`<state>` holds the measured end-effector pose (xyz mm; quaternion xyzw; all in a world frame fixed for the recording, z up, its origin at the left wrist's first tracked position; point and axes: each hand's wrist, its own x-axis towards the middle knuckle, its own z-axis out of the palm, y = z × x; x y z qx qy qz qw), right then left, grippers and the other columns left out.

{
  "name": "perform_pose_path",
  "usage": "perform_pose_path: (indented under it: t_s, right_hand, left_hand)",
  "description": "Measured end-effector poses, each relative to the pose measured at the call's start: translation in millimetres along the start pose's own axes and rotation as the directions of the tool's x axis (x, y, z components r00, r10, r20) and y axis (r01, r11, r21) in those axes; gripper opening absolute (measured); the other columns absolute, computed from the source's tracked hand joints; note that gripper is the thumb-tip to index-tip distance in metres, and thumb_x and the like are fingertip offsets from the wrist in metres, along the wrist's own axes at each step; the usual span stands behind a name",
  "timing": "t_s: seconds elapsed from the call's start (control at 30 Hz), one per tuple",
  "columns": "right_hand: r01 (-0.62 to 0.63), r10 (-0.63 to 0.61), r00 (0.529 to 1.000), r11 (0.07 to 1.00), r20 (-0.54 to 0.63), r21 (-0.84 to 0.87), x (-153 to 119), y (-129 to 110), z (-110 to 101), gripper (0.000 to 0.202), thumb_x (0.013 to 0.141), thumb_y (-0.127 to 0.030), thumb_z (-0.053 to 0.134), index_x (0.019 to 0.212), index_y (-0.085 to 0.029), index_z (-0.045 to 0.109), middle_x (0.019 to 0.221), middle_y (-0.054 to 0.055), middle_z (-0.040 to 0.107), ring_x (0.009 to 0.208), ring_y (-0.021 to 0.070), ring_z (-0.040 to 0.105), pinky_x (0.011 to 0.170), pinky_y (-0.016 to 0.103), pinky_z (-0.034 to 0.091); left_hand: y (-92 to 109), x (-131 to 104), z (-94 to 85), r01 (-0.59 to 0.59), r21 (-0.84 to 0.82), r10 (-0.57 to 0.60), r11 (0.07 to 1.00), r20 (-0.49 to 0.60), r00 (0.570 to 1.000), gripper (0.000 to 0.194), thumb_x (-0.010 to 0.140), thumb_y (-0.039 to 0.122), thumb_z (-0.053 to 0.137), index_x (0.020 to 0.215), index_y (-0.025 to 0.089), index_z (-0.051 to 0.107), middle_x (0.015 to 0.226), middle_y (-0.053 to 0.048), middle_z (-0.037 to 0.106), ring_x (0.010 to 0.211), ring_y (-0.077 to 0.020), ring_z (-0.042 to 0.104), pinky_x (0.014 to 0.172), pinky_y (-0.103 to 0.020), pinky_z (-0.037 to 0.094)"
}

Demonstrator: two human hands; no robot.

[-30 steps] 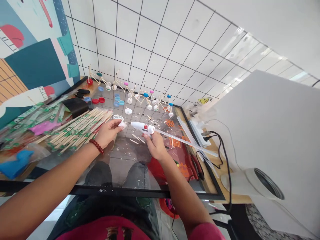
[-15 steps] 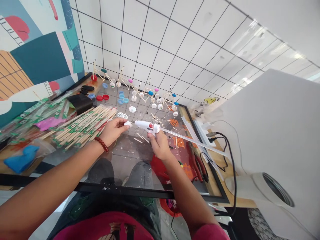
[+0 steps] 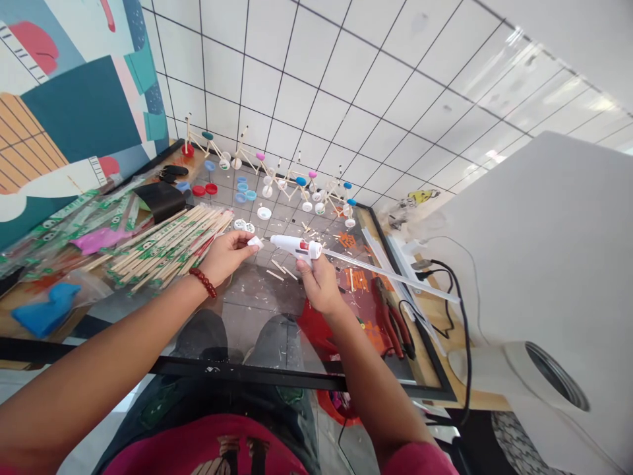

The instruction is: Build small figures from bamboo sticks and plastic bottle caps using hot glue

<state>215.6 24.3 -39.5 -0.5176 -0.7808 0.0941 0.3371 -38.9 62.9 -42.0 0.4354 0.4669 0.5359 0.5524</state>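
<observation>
My right hand point(image 3: 320, 284) is wrapped round the handle of a white hot glue gun point(image 3: 291, 245), its nozzle aimed left. A long clear glue stick point(image 3: 390, 272) runs out of the gun's back end. Between the thumb and fingers of my left hand point(image 3: 231, 254) is a small white piece point(image 3: 255, 242); I cannot make out what it is. The nozzle tip is very close to this piece; whether they touch is unclear. White bottle caps point(image 3: 243, 226) lie just beyond my left fingers. Thin cut sticks point(image 3: 278, 269) lie on the glass table below the gun.
Several stick-and-cap models point(image 3: 301, 188) line the back by the tiled wall. Wrapped chopsticks point(image 3: 173, 247) are heaped at left, near a blue bag point(image 3: 44, 310). Red-handled pliers point(image 3: 390, 320), a power strip point(image 3: 403, 260) and a black cable point(image 3: 465, 330) are at right.
The view has shifted slightly. Both hands keep their grips, and the white piece and glue gun nozzle remain close together.
</observation>
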Motion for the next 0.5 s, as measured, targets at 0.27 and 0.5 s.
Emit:
perform_pose_path:
  t_s: [0.27,0.5]
  right_hand:
    - [-0.010,0.010,1.000,1.000,0.008,0.002,-0.8,2.2,1.3,0.048,0.113,-0.052,0.046,0.139,-0.021,0.072,0.121,0.017,0.082,0.114,0.0360,0.076,0.104,0.049,0.060]
    - [-0.007,0.007,0.999,1.000,0.036,-0.005,-0.3,-4.9,-2.7,0.054,0.112,-0.045,0.043,0.149,-0.013,0.067,0.126,0.021,0.081,0.115,0.0372,0.075,0.105,0.050,0.060]
  left_hand:
    - [-1.2,1.1,0.1,-0.003,0.006,0.003,1.000,-0.012,1.000,0.047,0.055,0.039,0.101,0.092,0.018,0.080,0.094,-0.005,0.082,0.094,-0.0258,0.074,0.097,-0.044,0.058]
    - [4.7,-4.5,0.0,-0.003,0.010,0.003,1.000,0.009,1.000,0.042,0.060,0.037,0.097,0.091,0.016,0.080,0.091,-0.004,0.079,0.090,-0.0217,0.070,0.096,-0.042,0.056]
